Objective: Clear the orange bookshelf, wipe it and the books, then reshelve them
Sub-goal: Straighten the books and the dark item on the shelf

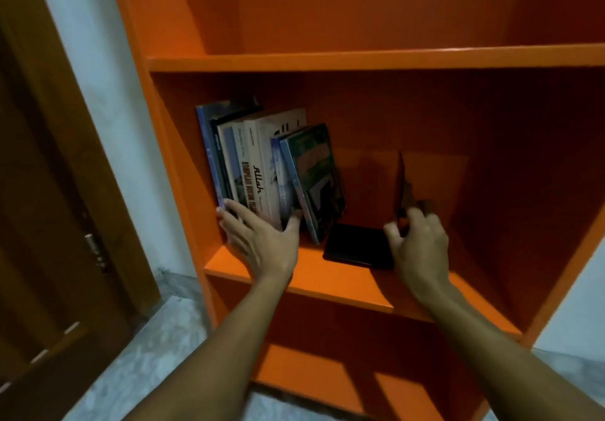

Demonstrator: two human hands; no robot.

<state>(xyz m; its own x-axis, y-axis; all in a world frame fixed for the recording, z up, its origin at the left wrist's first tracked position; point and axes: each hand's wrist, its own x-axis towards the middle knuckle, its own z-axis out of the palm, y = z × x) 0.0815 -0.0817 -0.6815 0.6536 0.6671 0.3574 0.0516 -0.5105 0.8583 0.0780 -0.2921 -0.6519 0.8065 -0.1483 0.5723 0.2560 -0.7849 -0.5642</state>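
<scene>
Orange bookshelf (360, 60) fills the head view, its middle shelf (294, 276) carrying all the objects. Books (262, 165) stand in a row at the left end of this shelf, close to the left side panel, spines outward and leaning slightly to the left. A white spine (260, 171) in the row reads "Allah". The rightmost book, green-covered (316, 175), tilts against its neighbours with its front cover partly turned toward the viewer.

Left hand (262, 240) reaches to the foot of the row: fingers straight and spread, fingertips touching the lower spines at the left end, thumb extended to the bottom of the spines near the green book. It spans the row rather than closing on any one volume.

Right hand (422, 250) is over the right half of the shelf, fingers curled and pinching the lower end of a thin dark object (401, 185), which stands nearly upright and edge-on; what it is cannot be told. A flat black item (358, 245) lies on the shelf near the front edge, between the green book and the right hand, partly covered by that hand.

Upper compartment and lower compartment show only orange board. A brown door (49, 224) and a pale wall (108, 93) stand left of the unit; grey flooring (147, 355) lies below.
</scene>
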